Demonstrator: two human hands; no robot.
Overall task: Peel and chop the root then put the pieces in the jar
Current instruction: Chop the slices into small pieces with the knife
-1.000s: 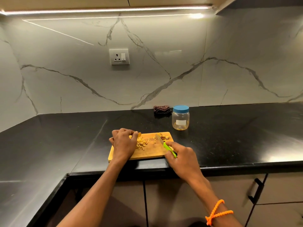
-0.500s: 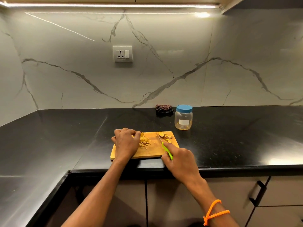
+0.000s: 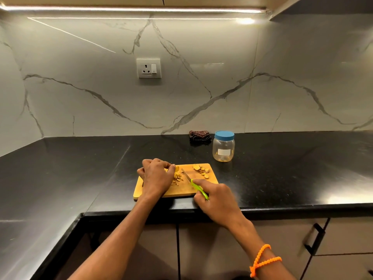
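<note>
Root (image 3: 176,169) is lying on the cutting board (image 3: 181,190) at the bench (image 3: 80,168) edge, chopped pieces (image 3: 177,178) beside it. Left hand (image 3: 156,175) is pinching the root with curled fingers; right hand (image 3: 218,197) is gripping the knife (image 3: 193,183), blade angled toward it. Risk: blade nicking the close fingertips. Jar (image 3: 223,146) is standing capped behind.
</note>
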